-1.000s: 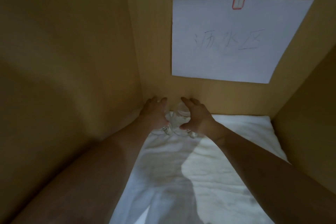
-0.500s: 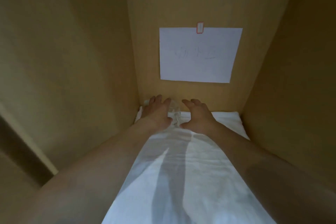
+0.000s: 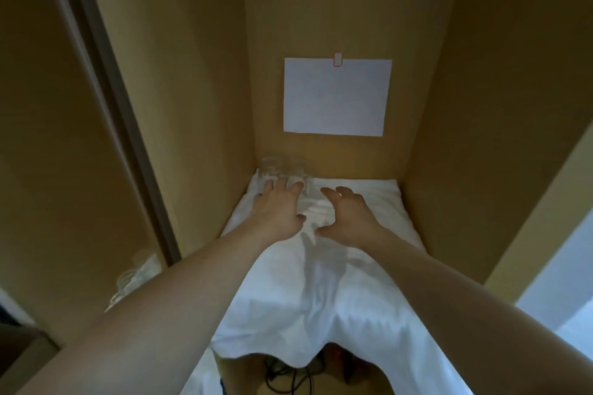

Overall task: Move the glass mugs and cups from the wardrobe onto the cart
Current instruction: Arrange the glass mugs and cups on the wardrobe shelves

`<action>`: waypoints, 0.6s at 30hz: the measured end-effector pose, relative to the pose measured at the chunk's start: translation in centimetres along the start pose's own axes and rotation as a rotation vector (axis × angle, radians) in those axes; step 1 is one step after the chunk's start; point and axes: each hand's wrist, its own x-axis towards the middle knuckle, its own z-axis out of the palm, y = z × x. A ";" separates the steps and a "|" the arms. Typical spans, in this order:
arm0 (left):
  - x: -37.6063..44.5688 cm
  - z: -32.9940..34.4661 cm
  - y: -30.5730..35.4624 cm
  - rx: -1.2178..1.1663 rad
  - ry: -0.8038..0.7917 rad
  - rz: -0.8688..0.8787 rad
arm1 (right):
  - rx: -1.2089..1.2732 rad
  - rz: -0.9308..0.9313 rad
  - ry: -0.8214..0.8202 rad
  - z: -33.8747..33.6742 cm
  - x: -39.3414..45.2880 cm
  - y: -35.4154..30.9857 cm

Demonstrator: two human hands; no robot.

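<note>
Two or three clear glass mugs (image 3: 284,168) stand close together in the back left corner of the wardrobe shelf, on a white cloth (image 3: 321,298). My left hand (image 3: 277,207) reaches toward them with straight fingers, its fingertips at the front of the glasses. My right hand (image 3: 348,216) hovers over the cloth to the right of the mugs, fingers loosely spread and curved, holding nothing and apart from the glass. The cart is not in view.
Tan wardrobe walls (image 3: 192,106) close in on the left, back and right. A white paper sheet (image 3: 335,96) hangs on the back wall. Faint glass shapes (image 3: 134,279) show low on the glossy left panel. Dark cables (image 3: 288,375) lie below the cloth's front edge.
Both hands were cupped round the glasses; now they have drawn back. The right hand is clear of the mugs, the left only reaches them with its fingertips. My view pulled back.
</note>
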 end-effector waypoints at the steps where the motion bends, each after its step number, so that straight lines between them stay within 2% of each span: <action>1: -1.0 0.0 0.1 0.002 0.004 -0.006 | -0.005 -0.012 0.002 0.3 -0.8 -0.3; 8: -7.1 0.6 -2.3 0.025 0.045 -0.048 | -0.010 -0.068 -0.037 3.1 -4.3 -3.6; 18: -16.1 0.8 -11.2 0.053 -0.020 -0.151 | 0.024 -0.133 -0.125 9.0 -6.7 -13.2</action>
